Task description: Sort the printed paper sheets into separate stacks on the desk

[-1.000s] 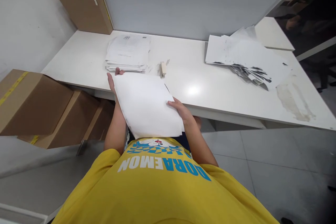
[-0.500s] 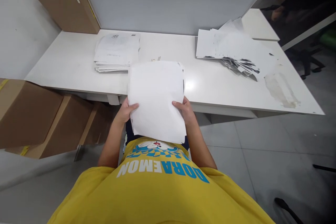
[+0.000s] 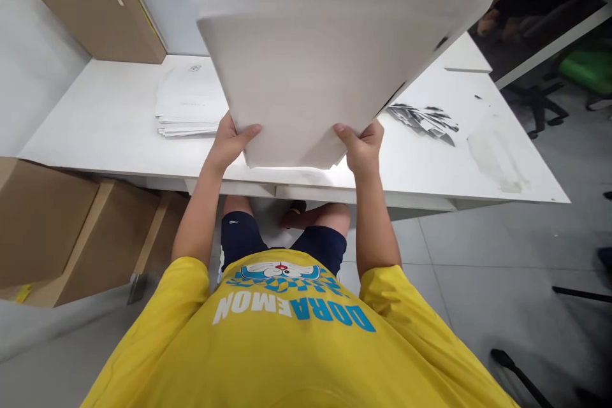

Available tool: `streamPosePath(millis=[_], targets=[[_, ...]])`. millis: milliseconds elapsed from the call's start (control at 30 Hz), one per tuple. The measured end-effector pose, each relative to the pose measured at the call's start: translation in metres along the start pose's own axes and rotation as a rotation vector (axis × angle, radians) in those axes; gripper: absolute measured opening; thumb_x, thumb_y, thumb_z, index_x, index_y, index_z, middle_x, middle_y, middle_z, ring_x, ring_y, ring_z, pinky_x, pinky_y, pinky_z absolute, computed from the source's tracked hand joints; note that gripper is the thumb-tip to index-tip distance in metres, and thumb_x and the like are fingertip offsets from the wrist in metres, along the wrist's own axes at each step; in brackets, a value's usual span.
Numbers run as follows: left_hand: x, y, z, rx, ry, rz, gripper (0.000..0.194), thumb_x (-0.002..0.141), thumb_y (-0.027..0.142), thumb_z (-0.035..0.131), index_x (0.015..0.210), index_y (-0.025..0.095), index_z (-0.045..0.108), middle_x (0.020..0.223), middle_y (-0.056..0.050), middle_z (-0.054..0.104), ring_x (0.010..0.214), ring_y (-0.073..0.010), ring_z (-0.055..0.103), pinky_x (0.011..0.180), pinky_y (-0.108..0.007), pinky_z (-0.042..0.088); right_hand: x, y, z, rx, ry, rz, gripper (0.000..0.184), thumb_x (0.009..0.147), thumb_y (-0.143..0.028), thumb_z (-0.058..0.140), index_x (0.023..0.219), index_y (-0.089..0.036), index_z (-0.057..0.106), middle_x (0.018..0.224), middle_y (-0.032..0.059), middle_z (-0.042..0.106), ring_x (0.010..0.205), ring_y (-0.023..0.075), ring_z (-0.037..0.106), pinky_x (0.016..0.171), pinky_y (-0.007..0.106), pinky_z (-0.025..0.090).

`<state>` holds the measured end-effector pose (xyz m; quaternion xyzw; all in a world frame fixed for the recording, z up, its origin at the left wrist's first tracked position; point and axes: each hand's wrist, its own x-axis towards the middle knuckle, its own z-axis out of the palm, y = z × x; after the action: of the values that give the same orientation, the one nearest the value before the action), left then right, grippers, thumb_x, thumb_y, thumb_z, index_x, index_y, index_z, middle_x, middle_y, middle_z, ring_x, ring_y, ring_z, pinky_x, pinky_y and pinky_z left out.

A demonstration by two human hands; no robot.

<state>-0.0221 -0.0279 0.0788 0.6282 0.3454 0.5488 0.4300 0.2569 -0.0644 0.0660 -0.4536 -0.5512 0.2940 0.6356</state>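
Stack of white paper sheets (image 3: 296, 70) raised on end over a white desk (image 3: 478, 172), left hand (image 3: 232, 141) clasping its lower left edge, right hand (image 3: 362, 145) clasping its lower right edge, most of it above both, printed paper pile (image 3: 189, 102) farther left.

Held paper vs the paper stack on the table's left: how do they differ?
Pose: the held paper is raised and tilted between the left hand and right hand; the left stack lies flat on the table.
Face: the held paper's visible side looks blank, with dark edge marks at right; the left stack's top sheet carries print.
Shared: both are white, multi-sheet.
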Motion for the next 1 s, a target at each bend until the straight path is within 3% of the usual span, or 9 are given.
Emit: streamPosePath(millis=[233,367,500,633,767,867,1000], targets=[[0.001,-0.044,0.002,-0.042,0.084,-0.051,0.073,0.060,0.065,0.083,0.116,0.025,0.060,0.115,-0.011,0.068,0.123,-0.0336,0.060,0.102,-0.049,0.052,-0.009,0.026,0.005,0.039,0.060,0.077,0.043,0.072,-0.061,0.073,0.091,-0.023,0.066,0.094,0.0050,0.068,0.105,0.0285,0.065,0.089,0.048,0.055],[0.001,-0.061,0.005,0.007,0.119,-0.044,0.075,0.061,0.073,0.077,0.114,0.023,0.061,0.112,-0.012,0.068,0.120,-0.0333,0.061,0.100,-0.048,0.052,-0.011,0.036,0.007,0.060,-0.011,0.191,0.044,0.066,-0.060,0.078,0.087,-0.023,0.067,0.091,0.0050,0.070,0.099,0.0276,0.066,0.088,0.047,0.055],[-0.003,-0.061,0.011,0.051,0.154,-0.033,0.075,0.066,0.075,0.072,0.118,0.022,0.060,0.114,-0.013,0.068,0.118,-0.0323,0.063,0.101,-0.049,0.051,-0.019,0.040,0.010,0.070,-0.111,0.278,0.042,0.065,-0.053,0.081,0.090,-0.022,0.070,0.094,0.0057,0.073,0.101,0.0281,0.067,0.092,0.047,0.054],[0.001,-0.048,0.011,0.085,0.121,-0.015,0.067,0.070,0.067,0.075,0.119,0.023,0.060,0.120,-0.011,0.066,0.123,-0.0314,0.059,0.108,-0.049,0.045,-0.026,0.028,-0.001,0.031,-0.185,0.340,0.046,0.066,-0.048,0.082,0.102,-0.022,0.070,0.101,0.0064,0.074,0.107,0.0297,0.067,0.097,0.049,0.052],[0.017,-0.030,0.008,0.055,-0.029,-0.086,0.056,0.071,0.045,0.083,0.118,0.024,0.062,0.118,-0.007,0.065,0.125,-0.0335,0.056,0.110,-0.052,0.042,-0.047,0.014,-0.021,-0.050,-0.255,0.477,0.059,0.060,-0.042,0.088,0.111,-0.022,0.069,0.106,0.0086,0.075,0.113,0.0332,0.065,0.102,0.052,0.050],[0.025,-0.018,0.008,0.025,-0.232,-0.202,0.046,0.069,0.029,0.084,0.111,0.023,0.066,0.107,-0.006,0.068,0.116,-0.0347,0.060,0.105,-0.053,0.045,-0.081,0.013,-0.028,0.014,-0.130,0.535,0.057,0.062,-0.042,0.086,0.113,-0.021,0.069,0.108,0.0094,0.075,0.115,0.0334,0.065,0.105,0.051,0.048],[0.016,-0.009,0.009,0.112,-0.612,-0.447,0.031,0.071,0.029,0.078,0.099,0.021,0.068,0.086,-0.005,0.070,0.088,-0.0286,0.067,0.082,-0.041,0.054,-0.133,0.019,-0.024,0.230,0.113,0.650,0.060,0.063,-0.041,0.084,0.117,-0.020,0.068,0.112,0.0104,0.074,0.112,0.0320,0.067,0.102,0.050,0.052]])
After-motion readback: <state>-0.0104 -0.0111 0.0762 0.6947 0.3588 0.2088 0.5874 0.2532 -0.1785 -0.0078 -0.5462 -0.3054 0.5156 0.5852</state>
